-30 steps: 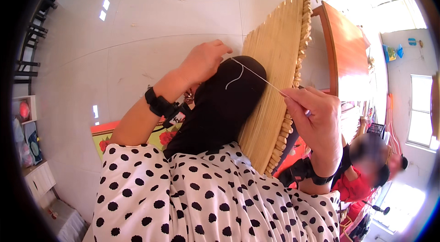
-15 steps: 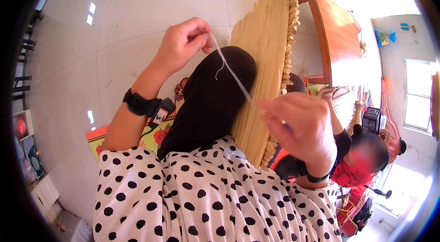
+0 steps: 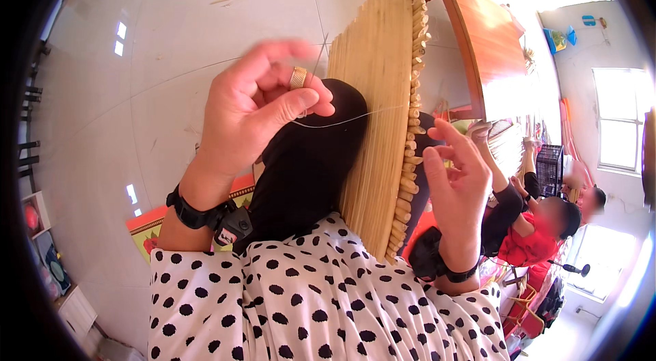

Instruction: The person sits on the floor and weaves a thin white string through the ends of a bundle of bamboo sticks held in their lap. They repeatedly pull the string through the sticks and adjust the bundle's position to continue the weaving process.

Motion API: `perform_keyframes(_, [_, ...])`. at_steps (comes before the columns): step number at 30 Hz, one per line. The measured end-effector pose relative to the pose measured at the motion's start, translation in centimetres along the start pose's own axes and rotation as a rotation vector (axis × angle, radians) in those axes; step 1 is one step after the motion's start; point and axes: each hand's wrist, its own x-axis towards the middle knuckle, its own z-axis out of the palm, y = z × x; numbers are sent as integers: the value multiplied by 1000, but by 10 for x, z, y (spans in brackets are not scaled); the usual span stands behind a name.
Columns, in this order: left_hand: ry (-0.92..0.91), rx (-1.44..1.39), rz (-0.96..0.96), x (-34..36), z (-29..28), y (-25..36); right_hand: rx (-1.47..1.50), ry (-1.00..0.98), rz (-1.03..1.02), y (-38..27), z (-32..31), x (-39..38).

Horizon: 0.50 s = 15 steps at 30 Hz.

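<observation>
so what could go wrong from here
The needle sticks up bare from the left hand, so it might prick a finger. The thread curves slackly across the view of the knee and could tangle. The right hand is open, not gripping the mat, which might shift.

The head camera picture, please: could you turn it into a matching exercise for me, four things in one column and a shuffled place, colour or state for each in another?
Things:
1. Left hand
2. Right hand
3. Thread
4. Panel of sticks

Descriptions:
A. Thin and pale, curving over the black trouser leg
B. Straw-yellow, with uneven ends along its right side
C. Wearing a gold-coloured band
D. Thumb and index fingertips apart, beside the uneven ends

Pairs: 1-C, 2-D, 3-A, 4-B
</observation>
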Motion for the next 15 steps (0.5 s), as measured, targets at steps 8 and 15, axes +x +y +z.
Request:
perform_keyframes(8, [-337,400,79,13,13,-19,-100,-111,105,4,16,6])
perform_keyframes(15, [-487,675,244,27,23,-34,-8,-99,232,11,19,3])
